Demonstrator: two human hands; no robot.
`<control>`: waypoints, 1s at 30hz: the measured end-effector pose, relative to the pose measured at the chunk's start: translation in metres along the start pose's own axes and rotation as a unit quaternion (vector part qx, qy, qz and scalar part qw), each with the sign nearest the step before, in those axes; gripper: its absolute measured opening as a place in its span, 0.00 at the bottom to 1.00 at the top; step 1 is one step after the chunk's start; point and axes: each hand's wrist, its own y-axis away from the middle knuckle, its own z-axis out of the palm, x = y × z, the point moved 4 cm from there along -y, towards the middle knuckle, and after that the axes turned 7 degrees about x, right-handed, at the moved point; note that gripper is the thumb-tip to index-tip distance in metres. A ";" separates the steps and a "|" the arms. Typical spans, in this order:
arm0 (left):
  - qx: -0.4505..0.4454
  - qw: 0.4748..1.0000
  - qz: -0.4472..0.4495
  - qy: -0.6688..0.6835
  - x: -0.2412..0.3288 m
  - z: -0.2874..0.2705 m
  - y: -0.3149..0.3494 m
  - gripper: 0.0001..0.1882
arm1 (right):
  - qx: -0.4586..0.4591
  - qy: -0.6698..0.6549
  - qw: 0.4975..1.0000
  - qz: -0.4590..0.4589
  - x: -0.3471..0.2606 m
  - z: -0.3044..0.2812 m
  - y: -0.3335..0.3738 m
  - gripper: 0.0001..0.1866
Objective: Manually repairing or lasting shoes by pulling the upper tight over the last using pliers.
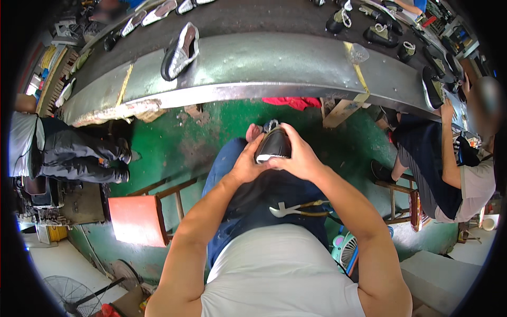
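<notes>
Black upper, white edge: the shoe (pixel 273 145) is held up over my lap, short of the bench (pixel 296 58), its white rim toward me. From the left, my left hand (pixel 248 162) is closed round one side, thumb coming in at the near end; my right hand (pixel 300 153) grips the other side, its thumb also low by the white rim. I judge it light enough for one hand, the upper soft and ready to dent under a hard squeeze, the sole edge stiffer. Its smooth sheen may be a little slippery, though it hardly looks fragile. Taking it by both flanks, close to the sole, seems surest.

Left again: my left fingertips are out of sight behind the shoe, and a pinkish thing (pixel 253 132) just beyond that hand I can't make out. The shoe's far end runs into dark shapes, so its opening is unclear, and its underside is hidden. Below it, pliers (pixel 285 210) lie on my lap, handle ends hard to trace near my right forearm, which partly covers the green fan (pixel 344 247).
</notes>
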 end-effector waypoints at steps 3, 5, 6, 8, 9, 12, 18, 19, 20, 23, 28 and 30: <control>0.056 0.997 -0.042 0.044 -0.007 -0.009 -0.004 0.57 | 0.026 -0.012 1.000 0.006 0.017 -0.018 0.057 0.46; 0.071 0.982 -0.089 0.153 0.006 -0.011 0.000 0.56 | -0.107 0.067 0.992 -0.007 0.028 -0.023 0.106 0.42; 0.078 0.953 -0.130 0.261 0.017 -0.012 0.001 0.55 | -0.185 0.114 0.976 0.003 0.031 -0.023 0.135 0.40; 0.063 0.968 -0.122 0.209 0.036 -0.017 0.000 0.52 | -0.252 0.140 0.956 0.048 0.047 -0.017 0.186 0.38; 0.058 0.966 -0.141 0.207 0.041 -0.018 -0.001 0.49 | -0.250 0.141 0.957 0.047 0.042 -0.020 0.185 0.38; 0.037 0.967 -0.188 0.169 0.051 -0.016 0.003 0.40 | -0.269 0.161 0.944 0.100 0.034 -0.037 0.187 0.35; 0.014 0.951 -0.289 -0.110 0.006 0.019 0.041 0.28 | -0.177 -0.360 0.839 0.368 0.061 -0.047 0.189 0.24; 0.030 0.951 -0.286 -0.119 0.009 0.017 0.044 0.22 | -0.139 -0.350 0.845 0.380 0.048 -0.047 0.181 0.19; 0.026 0.949 -0.291 -0.119 0.010 0.016 0.045 0.22 | -0.141 -0.352 0.841 0.385 0.042 -0.040 0.175 0.19; -0.020 0.923 -0.367 0.111 0.009 0.016 0.051 0.25 | -0.158 -0.125 0.932 0.302 0.032 -0.032 0.152 0.15; -0.092 0.900 -0.319 0.283 0.034 0.024 0.061 0.42 | -0.239 -0.006 0.959 0.151 0.009 -0.029 0.129 0.21; -0.101 0.891 -0.303 0.322 0.028 0.029 0.073 0.48 | -0.215 0.060 0.974 0.043 0.013 -0.026 0.128 0.26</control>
